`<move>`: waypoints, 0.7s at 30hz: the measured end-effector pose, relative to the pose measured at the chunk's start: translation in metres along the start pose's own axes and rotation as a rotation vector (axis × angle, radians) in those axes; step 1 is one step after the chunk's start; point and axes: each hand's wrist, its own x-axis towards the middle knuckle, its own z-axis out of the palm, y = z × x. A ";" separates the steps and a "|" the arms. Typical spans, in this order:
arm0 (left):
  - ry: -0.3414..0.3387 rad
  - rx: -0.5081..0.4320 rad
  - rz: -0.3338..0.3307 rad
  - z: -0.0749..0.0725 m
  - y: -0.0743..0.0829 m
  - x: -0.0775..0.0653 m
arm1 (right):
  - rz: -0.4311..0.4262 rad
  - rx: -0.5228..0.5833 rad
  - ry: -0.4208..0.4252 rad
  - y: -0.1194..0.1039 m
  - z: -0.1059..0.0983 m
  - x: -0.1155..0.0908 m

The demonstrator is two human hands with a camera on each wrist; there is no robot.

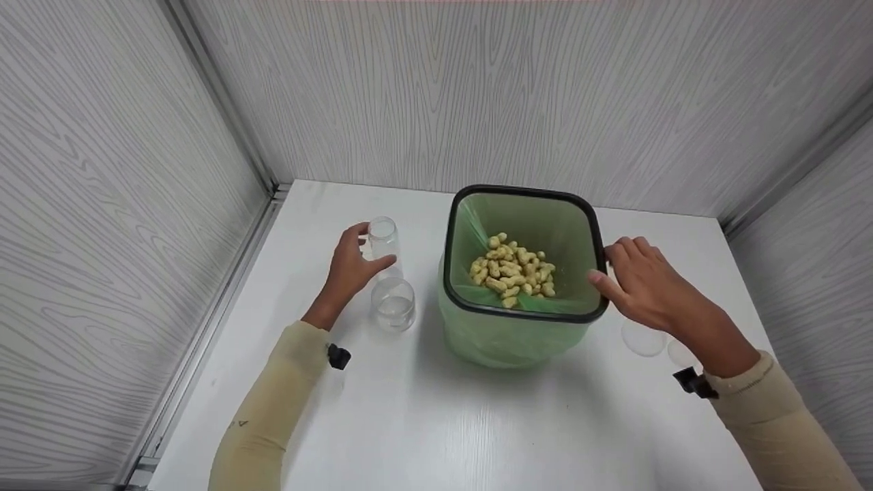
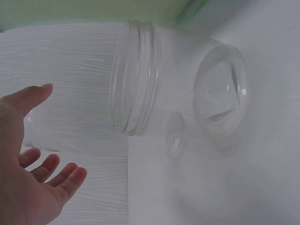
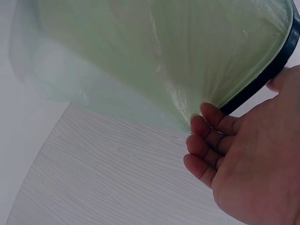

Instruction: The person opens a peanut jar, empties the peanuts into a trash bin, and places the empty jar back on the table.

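My left hand (image 1: pixel 350 266) spreads its thumb and fingers around a clear jar (image 1: pixel 384 240) that stands upright on the table. In the left wrist view the fingers are apart, and contact with this jar cannot be made out. Just nearer stands a second clear jar (image 1: pixel 393 305), lidless, with a threaded mouth in the left wrist view. My right hand (image 1: pixel 638 283) grips the black rim (image 1: pixel 448 252) of a bin (image 1: pixel 511 341) at its right side, thumb over the rim and fingers curled outside. A green bag lines the bin, and a heap of peanuts (image 1: pixel 511 269) lies inside.
Two clear round discs, one (image 1: pixel 643 339) larger in view than the other (image 1: pixel 681 353), lie on the white table (image 1: pixel 477 429) beside the right forearm. Wood-grain panels (image 1: pixel 477 88) wall the table at the back, left and right.
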 end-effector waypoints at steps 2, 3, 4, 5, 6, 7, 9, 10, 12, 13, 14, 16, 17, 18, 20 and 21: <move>-0.001 0.013 0.010 -0.003 0.000 -0.002 | -0.001 0.007 0.000 0.001 0.000 0.000; -0.002 0.021 0.015 -0.004 0.001 -0.003 | -0.001 0.011 -0.001 0.001 0.000 0.000; -0.002 0.032 0.017 -0.005 0.002 -0.004 | -0.001 0.016 -0.002 0.002 0.000 0.000; -0.002 0.044 0.019 -0.006 0.003 -0.005 | -0.002 0.019 -0.002 0.002 0.000 0.000; -0.004 0.060 0.019 -0.008 0.004 -0.006 | -0.005 0.021 -0.002 0.003 0.000 0.000; -0.005 0.071 0.020 -0.009 0.005 -0.008 | -0.007 0.025 -0.001 0.004 0.001 0.000; -0.010 0.098 0.024 -0.011 0.008 -0.009 | -0.009 0.034 0.002 0.005 0.001 0.000; -0.012 0.114 0.028 -0.013 0.009 -0.010 | -0.010 0.039 0.005 0.006 0.001 0.000; -0.020 0.138 0.044 -0.015 0.012 -0.013 | -0.005 0.046 0.011 0.007 0.001 -0.001; -0.024 0.149 0.054 -0.017 0.013 -0.015 | 0.001 0.050 0.012 0.007 0.001 -0.002; -0.026 0.164 0.063 -0.018 0.014 -0.016 | 0.009 0.053 0.013 0.007 0.001 -0.003; -0.031 0.188 0.087 -0.021 0.016 -0.020 | 0.021 0.053 0.014 0.008 0.001 -0.004; -0.029 0.199 0.098 -0.023 0.016 -0.022 | 0.029 0.051 0.015 0.008 0.001 -0.005; -0.026 0.213 0.111 -0.025 0.017 -0.023 | 0.035 0.048 0.018 0.009 0.001 -0.006; -0.016 0.244 0.140 -0.027 0.017 -0.025 | 0.041 0.038 0.029 0.010 0.001 -0.007; -0.010 0.259 0.153 -0.029 0.017 -0.026 | 0.041 0.028 0.038 0.011 0.001 -0.008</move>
